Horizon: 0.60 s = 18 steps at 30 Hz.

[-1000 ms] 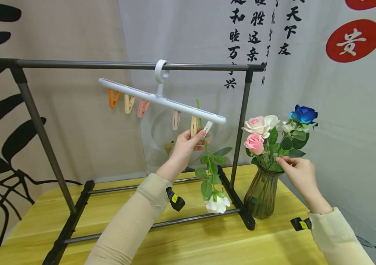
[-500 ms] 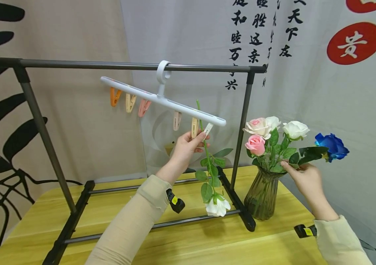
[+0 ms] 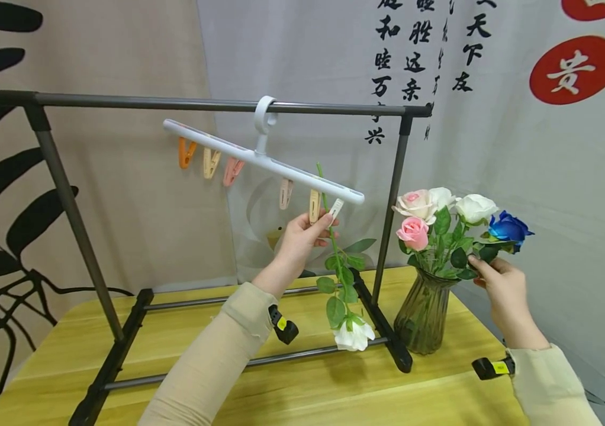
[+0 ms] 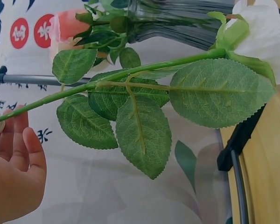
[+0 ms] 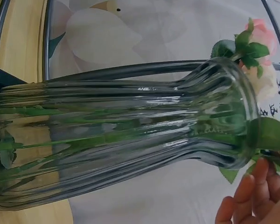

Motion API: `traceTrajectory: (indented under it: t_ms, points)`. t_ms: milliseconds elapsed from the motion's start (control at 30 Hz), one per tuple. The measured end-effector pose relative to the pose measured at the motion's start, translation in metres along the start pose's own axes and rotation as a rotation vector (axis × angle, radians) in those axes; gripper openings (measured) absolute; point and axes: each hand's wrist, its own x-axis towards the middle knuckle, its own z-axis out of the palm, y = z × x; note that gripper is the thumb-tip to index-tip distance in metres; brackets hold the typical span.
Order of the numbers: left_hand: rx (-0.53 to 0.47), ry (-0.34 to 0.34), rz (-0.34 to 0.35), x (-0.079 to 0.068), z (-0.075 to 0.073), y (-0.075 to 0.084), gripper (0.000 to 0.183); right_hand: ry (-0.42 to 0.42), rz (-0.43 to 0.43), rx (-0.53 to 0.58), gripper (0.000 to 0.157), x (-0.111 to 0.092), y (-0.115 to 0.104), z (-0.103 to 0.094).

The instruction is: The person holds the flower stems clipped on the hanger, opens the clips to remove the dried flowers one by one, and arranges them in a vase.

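Note:
A white clip hanger [image 3: 302, 173] hangs tilted from the rack's top bar, its right end lower. At that end my left hand [image 3: 302, 236] pinches a white clothespin [image 3: 337, 207] beside the green stem of a white rose [image 3: 354, 336]. This rose hangs head down, its leaves [image 4: 214, 93] large in the left wrist view. To the right, my right hand [image 3: 507, 290] pinches at the leafy stem of a blue rose [image 3: 509, 229], just beyond the rim of a ribbed glass vase [image 3: 424, 316]. Fingertips are right at the rim in the right wrist view.
Pink rose [image 3: 414, 232] and white rose [image 3: 475, 209] heads stand in the vase. Several more clothespins, one orange [image 3: 186, 153], hang along the hanger. The dark rack's post [image 3: 392, 207] rises between hanger and vase. A wooden table [image 3: 281, 402] lies underneath.
The blue rose has tipped from upright over to the right, then swung partly back, uncovering a white rose. My right hand has shifted slightly right. My left hand stays at the clothespin.

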Motion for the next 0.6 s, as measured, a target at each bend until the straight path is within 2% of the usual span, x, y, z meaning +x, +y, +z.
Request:
traceTrajectory:
  t_ms: [167, 233, 333, 400, 467, 533, 600]
  points:
    - [0.022, -0.003, -0.003, -0.001, -0.002, 0.001, 0.034, 0.022, -0.002, -0.123, 0.035, 0.006, 0.006, 0.005]
    - [0.024, -0.006, -0.007, -0.002, -0.003, 0.001, 0.035, 0.024, 0.0, -0.143, 0.037, 0.006, 0.01, 0.005]
    - [0.024, -0.009, -0.01, -0.002, -0.003, 0.0, 0.036, 0.026, 0.001, -0.114, 0.037, 0.006, 0.013, 0.005]
    - [0.026, -0.01, -0.01, -0.002, -0.003, 0.0, 0.036, 0.034, 0.007, -0.032, 0.031, 0.005, 0.011, 0.005]
    - [0.027, -0.011, -0.01, -0.002, -0.002, -0.001, 0.035, 0.065, 0.017, 0.088, 0.018, 0.003, 0.008, 0.005]
    - [0.024, -0.012, -0.011, -0.002, -0.002, -0.001, 0.034, 0.145, 0.018, 0.24, 0.008, 0.001, 0.001, 0.006]
    - [0.016, -0.011, -0.011, -0.001, -0.002, -0.002, 0.033, 0.251, -0.04, 0.375, 0.013, -0.002, -0.006, 0.009]
